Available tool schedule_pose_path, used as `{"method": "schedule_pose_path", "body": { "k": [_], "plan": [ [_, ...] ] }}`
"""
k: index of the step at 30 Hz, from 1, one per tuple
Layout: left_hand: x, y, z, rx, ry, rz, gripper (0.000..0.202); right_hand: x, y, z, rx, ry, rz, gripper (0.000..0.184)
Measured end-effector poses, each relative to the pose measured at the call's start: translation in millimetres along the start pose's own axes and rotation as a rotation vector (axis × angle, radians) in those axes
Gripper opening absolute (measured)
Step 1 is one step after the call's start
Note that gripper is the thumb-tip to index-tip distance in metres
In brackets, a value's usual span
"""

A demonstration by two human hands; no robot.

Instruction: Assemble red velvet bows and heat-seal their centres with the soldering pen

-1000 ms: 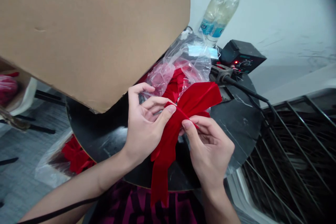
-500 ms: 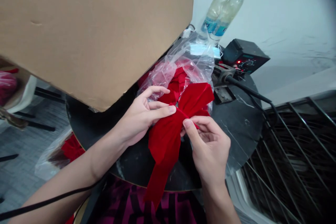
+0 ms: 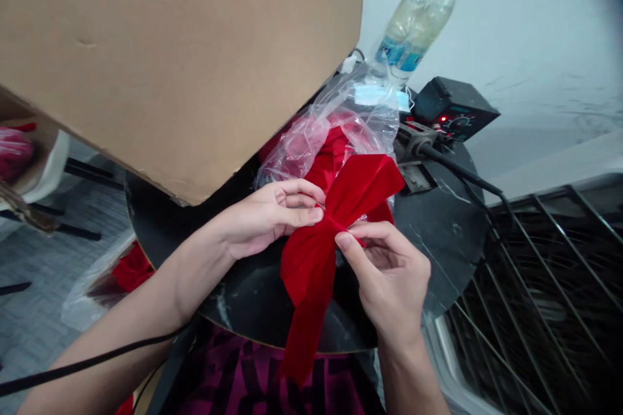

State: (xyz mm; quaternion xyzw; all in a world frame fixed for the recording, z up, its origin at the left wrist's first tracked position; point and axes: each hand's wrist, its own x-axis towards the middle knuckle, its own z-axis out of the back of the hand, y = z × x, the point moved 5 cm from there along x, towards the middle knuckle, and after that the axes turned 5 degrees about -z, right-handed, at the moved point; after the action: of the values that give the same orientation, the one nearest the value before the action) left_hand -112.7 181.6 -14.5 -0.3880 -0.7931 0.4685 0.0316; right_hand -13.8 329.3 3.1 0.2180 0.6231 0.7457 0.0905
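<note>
A red velvet bow [image 3: 309, 266] hangs between my two hands, gathered tight at its middle, one loop up to the right and a long tail down over the table edge. My left hand [image 3: 277, 214] pinches the left side of its gathered centre between thumb and fingers. At the centre's right side, the thumb and index finger of my right hand [image 3: 389, 269] are pressed together on the bow's narrow red tie. Just behind it, a clear plastic bag [image 3: 292, 152] holds more red fabric pieces [image 3: 333, 149]. All this is above a round black marbled table [image 3: 433, 233].
A large cardboard box [image 3: 180, 65] looms at the upper left. Two bottles [image 3: 409, 26], a blue face mask [image 3: 379, 96] and a black control box [image 3: 455, 109] with a cabled tool [image 3: 421, 142] stand at the back right. A metal rack [image 3: 549, 272] is beside the table.
My left hand's raised index finger has come down and its fingers have closed in at the bow's centre. My right hand keeps its pinch. The view has shifted slightly.
</note>
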Motion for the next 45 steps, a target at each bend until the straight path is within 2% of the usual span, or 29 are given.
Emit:
{"method": "schedule_pose_path", "body": {
  "k": [5,10,15,17,22,24,27,31,34,39,42,45],
  "plan": [
    [-2,2,3.0,0.069,0.011,0.000,0.027,2,1,4,-0.006,0.051,0.044,0.009],
    [-5,8,-1.7,0.032,0.103,0.058,0.036,8,4,8,-0.018,0.165,0.045,0.009],
    [-5,11,-7.9,0.052,0.159,0.069,0.040,12,8,11,0.005,0.211,0.030,0.011],
    [-4,10,-7.8,0.100,0.141,0.028,0.037,11,10,12,0.004,0.212,0.031,0.012],
    [-4,3,-4.8,0.288,0.009,-0.213,0.017,11,11,18,-0.133,0.167,0.051,0.010],
    [-5,2,-5.8,0.369,-0.012,-0.241,0.012,13,9,19,-0.195,0.158,0.069,0.009],
    [-8,2,-10.2,0.406,0.026,-0.238,0.011,17,8,20,-0.245,0.178,0.078,0.008],
    [-9,0,-12.2,0.347,0.007,-0.228,0.024,20,12,18,-0.266,0.203,0.103,0.007],
    [-10,-2,-11.1,0.297,-0.045,-0.279,0.040,18,19,16,-0.302,0.170,0.118,0.008],
    [-10,-1,-10.7,0.216,-0.034,-0.336,0.062,10,31,13,-0.338,0.092,0.204,0.009],
    [-8,-1,-11.5,0.262,-0.024,-0.345,0.059,7,36,15,-0.420,0.033,0.338,0.012],
    [-14,-13,-8.6,0.389,-0.109,-0.481,0.045,7,36,21,-0.474,0.017,0.438,0.017]
  ]
}}
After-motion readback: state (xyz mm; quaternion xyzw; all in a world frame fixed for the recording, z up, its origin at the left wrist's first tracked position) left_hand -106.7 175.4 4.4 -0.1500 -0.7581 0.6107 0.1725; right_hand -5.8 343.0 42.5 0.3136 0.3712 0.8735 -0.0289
